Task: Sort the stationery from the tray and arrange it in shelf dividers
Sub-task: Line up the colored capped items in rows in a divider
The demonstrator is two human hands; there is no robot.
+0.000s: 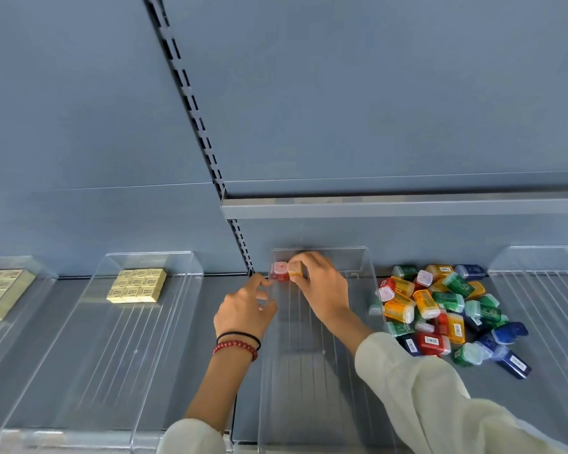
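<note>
Single wide-angle camera, worn on the head, looks forward and down at a grey shelf (535, 398) from arm's reach (its back panel (374, 93) fills the upper half of the frame).

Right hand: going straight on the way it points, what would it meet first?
The right hand would probably meet the red box, right beside the orange box it pinches; the clear divider's back wall stands just behind. Depth is unclear.

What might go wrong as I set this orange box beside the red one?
The right hand grips the orange box right beside the red box; a careless release may tip or skew either one.
The right sleeve lies close to the loose pile of boxes and may scatter some when it pulls back.
</note>
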